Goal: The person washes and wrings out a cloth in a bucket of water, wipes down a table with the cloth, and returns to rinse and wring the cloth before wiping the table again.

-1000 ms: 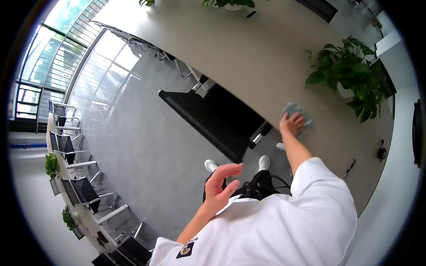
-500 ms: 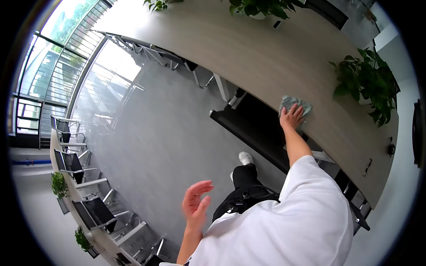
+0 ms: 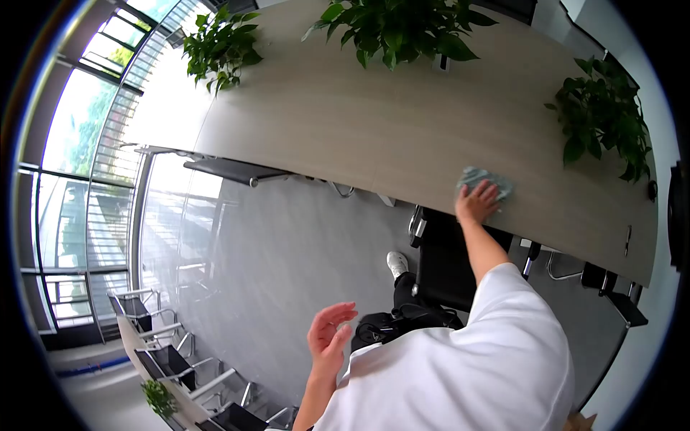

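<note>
My right hand (image 3: 477, 204) lies on a grey-green cloth (image 3: 490, 182) near the front edge of the long wooden table (image 3: 345, 122). Its fingers are spread flat over the cloth, pressing it to the tabletop; part of the cloth is hidden beneath them. Above the floor, at my left side, hangs my left hand (image 3: 330, 334). Its fingers are loosely curved, with the thumb apart, and it holds nothing.
Leafy potted plants (image 3: 402, 32) stand along the table's far side, another plant (image 3: 600, 118) at its right. A black office chair (image 3: 449, 262) is partly under the table, close to my legs. Several chairs (image 3: 169, 359) line a second table at lower left, by tall windows (image 3: 68, 230).
My view has turned, so the table edge runs more level and more of its left end with a plant shows. My right hand remains on the cloth; my left hand stays raised.
</note>
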{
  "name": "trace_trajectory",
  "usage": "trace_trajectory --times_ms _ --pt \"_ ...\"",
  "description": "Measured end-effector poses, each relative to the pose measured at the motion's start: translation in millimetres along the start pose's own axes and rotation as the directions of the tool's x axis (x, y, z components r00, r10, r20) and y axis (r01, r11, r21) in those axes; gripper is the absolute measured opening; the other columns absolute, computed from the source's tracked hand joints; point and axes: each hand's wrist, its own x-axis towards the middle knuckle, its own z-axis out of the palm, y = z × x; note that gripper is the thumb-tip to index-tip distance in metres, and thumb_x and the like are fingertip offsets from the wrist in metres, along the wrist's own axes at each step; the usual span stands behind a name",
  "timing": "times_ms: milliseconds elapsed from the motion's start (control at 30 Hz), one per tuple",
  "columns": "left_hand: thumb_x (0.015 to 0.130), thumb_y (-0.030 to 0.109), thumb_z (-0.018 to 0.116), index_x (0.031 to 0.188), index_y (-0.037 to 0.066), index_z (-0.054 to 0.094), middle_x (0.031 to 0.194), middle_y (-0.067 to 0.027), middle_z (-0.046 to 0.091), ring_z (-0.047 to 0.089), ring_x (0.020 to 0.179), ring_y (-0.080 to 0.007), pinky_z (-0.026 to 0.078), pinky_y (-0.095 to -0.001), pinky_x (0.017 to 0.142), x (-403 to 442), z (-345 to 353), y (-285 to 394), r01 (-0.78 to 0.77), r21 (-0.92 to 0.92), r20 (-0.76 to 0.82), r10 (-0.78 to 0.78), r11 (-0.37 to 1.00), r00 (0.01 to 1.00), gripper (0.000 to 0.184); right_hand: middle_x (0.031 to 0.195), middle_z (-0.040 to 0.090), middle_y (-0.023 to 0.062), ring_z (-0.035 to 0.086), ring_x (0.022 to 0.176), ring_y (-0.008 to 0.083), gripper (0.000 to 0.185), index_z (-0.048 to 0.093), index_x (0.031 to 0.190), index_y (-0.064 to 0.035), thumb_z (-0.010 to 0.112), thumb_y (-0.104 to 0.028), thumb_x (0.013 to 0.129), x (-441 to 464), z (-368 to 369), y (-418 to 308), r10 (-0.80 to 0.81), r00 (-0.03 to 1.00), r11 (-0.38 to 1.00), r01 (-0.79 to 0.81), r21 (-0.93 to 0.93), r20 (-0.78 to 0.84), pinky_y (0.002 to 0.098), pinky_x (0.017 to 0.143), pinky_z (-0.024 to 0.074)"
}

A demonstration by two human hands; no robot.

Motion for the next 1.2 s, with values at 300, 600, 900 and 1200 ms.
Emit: trace_trajectory --times_ms 300,600,900,1200 --pt "0.084 0.006 0.065 0.119 -0.005 0.056 0.119 -0.018 0.063 0.062 0.106 -0.0254 0.047 -0.0385 0.096 122.4 -82.7 46.3 0.075 0.052 0.187 -0.084 0.996 0.979 0.037 0.157 0.019 0.0219 0.016 0.146 0.0368 0.074 0.029 0.149 -0.006 0.049 -0.046 0.091 -96.2 13.9 -242.9 -0.383 0.924 0.893 0.37 0.257 0.001 0.0619 0.115 0.0089" --pt "0.085 0.002 0.064 0.121 -0.005 0.055 0.121 -0.0155 0.062 0.061 0.109 -0.0236 0.045 -0.0365 0.097 256.1 -165.8 78.4 0.063 0.116 0.464 -0.11 0.991 0.879 0.038 0.158 0.021 0.0152 0.018 0.146 0.0324 0.07 0.03 0.15 -0.0149 0.052 -0.046 0.091 -111.4 15.4 -299.6 -0.433 0.901 0.873 0.425 0.237 -0.023 0.061 0.116 0.0098" --pt "0.085 0.0 0.063 0.123 -0.005 0.054 0.124 -0.0155 0.06 0.06 0.111 -0.0239 0.044 -0.0363 0.099 336.8 -106.4 89.6 0.105 0.178 0.581 -0.19 0.978 0.792 0.039 0.155 0.028 0.0095 0.023 0.144 0.0301 0.066 0.035 0.148 -0.0241 0.055 -0.047 0.089 -35.5 2.5 -304.7 -0.604 0.796 0.764 0.596 0.247 -0.051 0.0656 0.113 0.0112" --pt "0.085 0.006 0.065 0.123 -0.006 0.054 0.123 -0.0176 0.06 0.06 0.11 -0.0247 0.044 -0.0384 0.099 386.7 -49.3 88.0 0.189 0.243 0.496 -0.289 0.951 0.819 0.041 0.153 0.032 0.0084 0.027 0.142 0.0294 0.063 0.041 0.144 -0.024 0.056 -0.049 0.088 138.6 23.9 -354.3 -0.496 0.852 0.818 0.523 0.239 -0.165 0.0716 0.11 0.0116"
